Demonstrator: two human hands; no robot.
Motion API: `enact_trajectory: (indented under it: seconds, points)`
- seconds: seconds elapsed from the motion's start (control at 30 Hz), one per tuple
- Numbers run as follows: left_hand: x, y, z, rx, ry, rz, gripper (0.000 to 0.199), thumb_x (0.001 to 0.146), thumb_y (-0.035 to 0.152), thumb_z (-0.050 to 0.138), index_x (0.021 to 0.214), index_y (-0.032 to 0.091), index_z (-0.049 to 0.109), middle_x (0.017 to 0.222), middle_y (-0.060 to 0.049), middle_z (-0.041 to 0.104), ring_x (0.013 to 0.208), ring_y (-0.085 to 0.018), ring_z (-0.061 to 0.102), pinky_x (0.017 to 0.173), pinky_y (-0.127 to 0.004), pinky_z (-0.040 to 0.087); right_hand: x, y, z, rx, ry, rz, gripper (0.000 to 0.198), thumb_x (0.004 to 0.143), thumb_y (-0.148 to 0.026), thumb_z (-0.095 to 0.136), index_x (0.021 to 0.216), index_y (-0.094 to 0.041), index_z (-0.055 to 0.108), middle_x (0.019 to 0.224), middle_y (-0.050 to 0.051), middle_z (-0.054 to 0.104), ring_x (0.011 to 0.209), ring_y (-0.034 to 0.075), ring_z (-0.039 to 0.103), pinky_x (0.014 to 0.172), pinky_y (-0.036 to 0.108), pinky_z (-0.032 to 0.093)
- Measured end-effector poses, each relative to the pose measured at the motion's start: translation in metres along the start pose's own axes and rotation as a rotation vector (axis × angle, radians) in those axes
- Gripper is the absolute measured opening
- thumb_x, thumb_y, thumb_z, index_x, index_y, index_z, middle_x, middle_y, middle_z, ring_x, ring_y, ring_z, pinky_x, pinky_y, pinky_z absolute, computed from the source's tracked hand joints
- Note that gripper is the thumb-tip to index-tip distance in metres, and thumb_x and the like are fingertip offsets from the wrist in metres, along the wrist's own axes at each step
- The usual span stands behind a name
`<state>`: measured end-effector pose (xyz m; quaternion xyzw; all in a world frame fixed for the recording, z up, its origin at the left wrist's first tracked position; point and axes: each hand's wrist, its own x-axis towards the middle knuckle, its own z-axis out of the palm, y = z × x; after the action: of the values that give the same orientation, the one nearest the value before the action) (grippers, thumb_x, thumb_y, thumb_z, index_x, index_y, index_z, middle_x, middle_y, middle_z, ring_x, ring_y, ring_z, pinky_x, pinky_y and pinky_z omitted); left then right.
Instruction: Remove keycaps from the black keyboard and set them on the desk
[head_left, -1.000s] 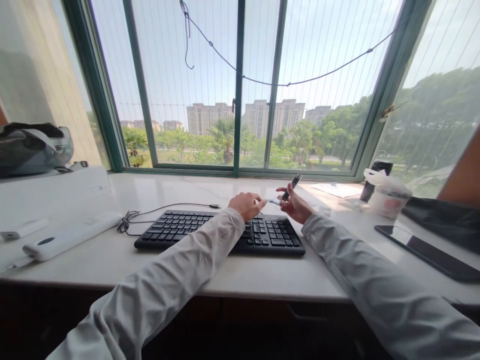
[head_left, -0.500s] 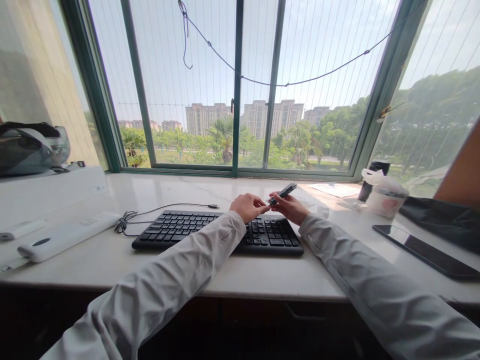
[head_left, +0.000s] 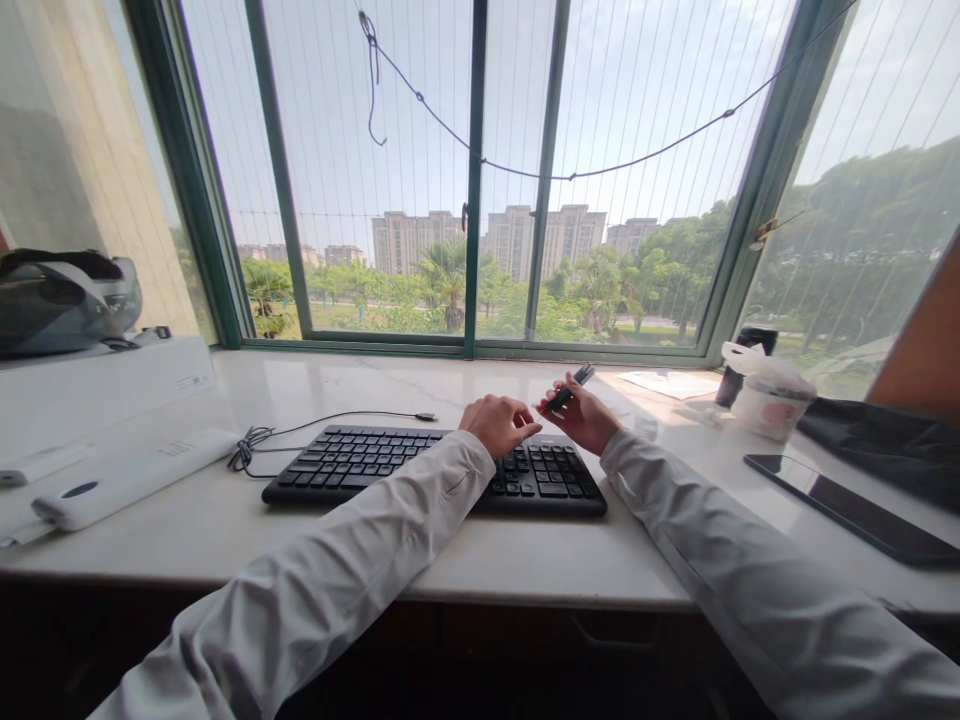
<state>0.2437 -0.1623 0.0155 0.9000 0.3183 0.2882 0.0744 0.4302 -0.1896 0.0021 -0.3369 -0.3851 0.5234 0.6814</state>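
My right hand (head_left: 589,420) is closed around a small dark bar-shaped tool (head_left: 570,390), which tilts up toward the right; its exact kind is too small to make out. Just left of it, my left hand (head_left: 496,424) has its fingers bent, with a gap between thumb and forefinger and nothing visible in it. Both hands hover over the back edge of a black keyboard (head_left: 360,462), on its right half. The left forearm covers the middle of the keys.
A coiled black cable (head_left: 247,450) lies left of the keyboard. Farther left are a long white device (head_left: 142,480) and a white box (head_left: 161,375) bearing a headset. To the right lie a phone (head_left: 847,505), a bagged cup (head_left: 772,400) and black cloth (head_left: 885,445).
My left hand has drawn back slightly from the dark tool, and its fingers have parted. My right hand still holds the tool, turned a little in its grip.
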Motion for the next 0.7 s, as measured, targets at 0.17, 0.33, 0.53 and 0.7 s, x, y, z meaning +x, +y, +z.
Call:
enact_trajectory:
  seconds: [0.17,0.33,0.53,0.7]
  points:
    - [0.0,-0.001,0.004,0.04,0.007,0.042,0.024,0.081,0.048,0.058,0.085,0.031,0.074,0.08,0.004,0.072,0.078,-0.017,0.065,0.076,-0.028,0.048,0.002,-0.007,-0.003,0.024,0.064,-0.073,0.03,0.079,-0.047,0.066,0.075,-0.024,0.047,0.057,-0.006,0.048,0.054,0.01,0.052,0.059,0.025,0.054]
    - [0.0,-0.002,0.004,0.089,0.007,0.039,0.025,0.082,0.047,0.056,0.084,0.03,0.074,0.082,0.002,0.072,0.079,-0.019,0.065,0.076,-0.028,0.048,0.007,-0.006,-0.013,-0.075,0.194,-0.118,0.032,0.077,-0.042,0.069,0.077,-0.022,0.043,0.052,-0.01,0.037,0.038,0.005,0.032,0.032,0.014,0.027]
    - [0.0,-0.002,0.005,0.076,0.001,0.045,0.024,0.082,0.045,0.056,0.083,0.029,0.074,0.082,0.002,0.073,0.079,-0.019,0.065,0.075,-0.028,0.048,0.008,-0.008,-0.014,-0.054,0.238,-0.03,0.015,0.085,-0.033,0.057,0.083,-0.021,0.047,0.051,-0.007,0.04,0.041,0.006,0.036,0.036,0.016,0.032]
    - [0.006,-0.005,0.003,-0.107,0.028,0.022,0.027,0.084,0.045,0.054,0.087,0.025,0.073,0.078,0.001,0.073,0.078,-0.017,0.065,0.077,-0.027,0.048,-0.002,-0.012,-0.001,-0.129,0.026,-0.014,0.016,0.085,-0.029,0.058,0.098,-0.021,0.053,0.067,-0.002,0.054,0.057,0.01,0.052,0.053,0.023,0.047]
